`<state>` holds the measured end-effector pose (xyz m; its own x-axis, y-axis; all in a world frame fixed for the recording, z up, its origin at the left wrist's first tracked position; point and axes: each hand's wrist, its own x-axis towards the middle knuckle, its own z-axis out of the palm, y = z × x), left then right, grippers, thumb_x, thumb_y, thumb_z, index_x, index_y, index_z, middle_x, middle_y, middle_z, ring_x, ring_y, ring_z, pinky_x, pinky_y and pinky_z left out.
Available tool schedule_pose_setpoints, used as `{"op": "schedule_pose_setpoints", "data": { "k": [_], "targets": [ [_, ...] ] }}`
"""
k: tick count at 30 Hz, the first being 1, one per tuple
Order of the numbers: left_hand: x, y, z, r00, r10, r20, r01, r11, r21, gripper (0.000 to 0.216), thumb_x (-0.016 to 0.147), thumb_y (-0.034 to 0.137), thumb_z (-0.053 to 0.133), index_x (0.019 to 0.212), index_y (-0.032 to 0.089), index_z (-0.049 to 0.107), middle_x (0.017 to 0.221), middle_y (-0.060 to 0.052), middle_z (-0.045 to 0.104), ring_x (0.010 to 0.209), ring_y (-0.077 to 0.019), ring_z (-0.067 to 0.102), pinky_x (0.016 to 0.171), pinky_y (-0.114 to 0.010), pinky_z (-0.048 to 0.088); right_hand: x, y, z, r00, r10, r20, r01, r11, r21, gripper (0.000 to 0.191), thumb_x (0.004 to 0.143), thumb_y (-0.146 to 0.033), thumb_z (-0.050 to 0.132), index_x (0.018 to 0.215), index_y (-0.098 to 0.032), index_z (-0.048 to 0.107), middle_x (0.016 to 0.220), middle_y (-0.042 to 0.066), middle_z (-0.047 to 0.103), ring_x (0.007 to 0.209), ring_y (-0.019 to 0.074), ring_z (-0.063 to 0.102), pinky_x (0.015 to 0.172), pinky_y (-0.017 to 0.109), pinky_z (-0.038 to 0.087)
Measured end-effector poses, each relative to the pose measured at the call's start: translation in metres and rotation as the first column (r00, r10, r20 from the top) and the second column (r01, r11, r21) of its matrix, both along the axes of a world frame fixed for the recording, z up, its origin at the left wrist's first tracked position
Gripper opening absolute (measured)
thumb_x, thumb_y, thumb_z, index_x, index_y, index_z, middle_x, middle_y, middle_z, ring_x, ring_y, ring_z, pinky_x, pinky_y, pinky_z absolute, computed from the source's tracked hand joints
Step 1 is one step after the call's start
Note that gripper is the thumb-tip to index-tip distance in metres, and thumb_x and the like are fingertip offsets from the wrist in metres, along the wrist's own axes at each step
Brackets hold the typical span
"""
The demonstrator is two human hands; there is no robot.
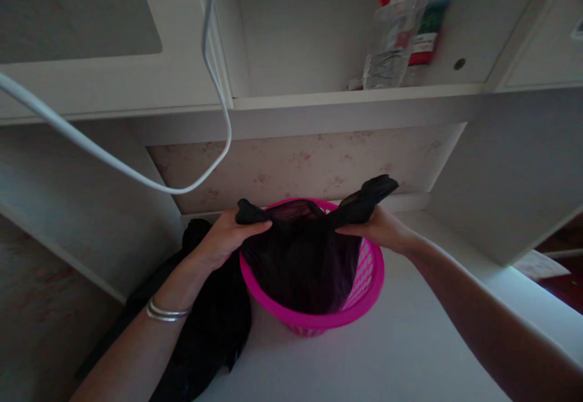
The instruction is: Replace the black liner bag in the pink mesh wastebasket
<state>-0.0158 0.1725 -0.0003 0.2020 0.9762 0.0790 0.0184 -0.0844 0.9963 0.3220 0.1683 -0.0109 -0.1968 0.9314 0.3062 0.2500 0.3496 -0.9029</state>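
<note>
A thin black plastic bag (300,262) hangs partly down inside a bright pink slatted basket (314,318). My left hand (232,235) grips the bag's edge at the basket's left rim, thumb on top. On the other side, my right hand (378,229) pinches the bag near the right rim, and a bunched end of the plastic sticks up above it. Between the hands the mouth of the bag is partly spread. The basket's slatted wall shows bare on the right. Fingers under the plastic are hidden.
Left of the basket lies a larger black bag (214,323) on the white surface (401,341). A white cable (136,174) loops across the upper left. Above, a shelf (319,103) holds a clear plastic bottle (387,56) and a red-and-green pack (428,31). Panels flank both sides.
</note>
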Motion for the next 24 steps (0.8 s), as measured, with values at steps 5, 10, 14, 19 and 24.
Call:
{"op": "schedule_pose_setpoints", "data": {
  "k": [5,10,14,19,24],
  "targets": [
    [0.009,-0.010,0.006,0.984,-0.026,0.174,0.005,0.993,0.121,0.036,0.068,0.034,0.098,0.094,0.020,0.077,0.108,-0.006,0.081,0.101,-0.0254,0.073,0.092,-0.036,0.055,-0.018,0.000,-0.003,0.974,0.015,-0.224,-0.022,0.999,-0.028,0.041,0.062,-0.047,0.096,0.093,-0.026,0.081,0.101,0.005,0.081,0.103,0.0325,0.075,0.107,0.055,0.056],
    [0.006,-0.016,0.017,0.923,0.051,0.381,-0.077,0.996,0.054,0.039,0.063,0.028,0.099,0.077,0.021,0.064,0.070,0.004,0.068,0.067,-0.0130,0.063,0.065,-0.023,0.051,-0.014,-0.002,0.007,0.770,-0.155,-0.619,0.094,0.987,-0.130,0.031,0.068,-0.039,0.096,0.088,-0.028,0.075,0.098,0.001,0.080,0.103,0.0287,0.077,0.108,0.050,0.059],
    [-0.003,-0.013,0.017,0.833,0.166,0.528,-0.234,0.970,0.063,0.041,0.061,0.023,0.098,0.086,0.024,0.066,0.077,0.008,0.065,0.070,-0.0104,0.061,0.067,-0.020,0.051,0.006,-0.006,0.012,0.636,-0.154,-0.756,0.180,0.983,-0.048,0.033,0.068,-0.045,0.097,0.089,-0.034,0.075,0.096,-0.005,0.079,0.111,0.0239,0.076,0.108,0.039,0.060],
    [-0.008,-0.013,0.003,0.867,0.116,0.484,-0.180,0.980,0.087,0.082,0.056,0.029,0.103,0.129,0.034,0.067,0.127,0.000,0.072,0.105,-0.0204,0.071,0.090,-0.031,0.057,0.023,-0.016,-0.006,0.841,0.076,-0.535,-0.089,0.996,0.000,0.084,0.055,-0.061,0.099,0.130,-0.037,0.070,0.137,0.001,0.074,0.132,0.0321,0.066,0.112,0.049,0.056],
    [0.004,-0.010,-0.003,0.997,-0.001,0.081,-0.005,0.997,0.077,0.080,0.060,0.031,0.102,0.133,0.022,0.071,0.124,-0.010,0.078,0.121,-0.0316,0.070,0.115,-0.046,0.045,0.005,-0.010,-0.003,0.997,0.074,-0.024,-0.074,0.997,0.000,0.072,0.055,-0.042,0.102,0.120,-0.026,0.076,0.124,0.009,0.079,0.118,0.0368,0.073,0.111,0.058,0.055]
  ]
}}
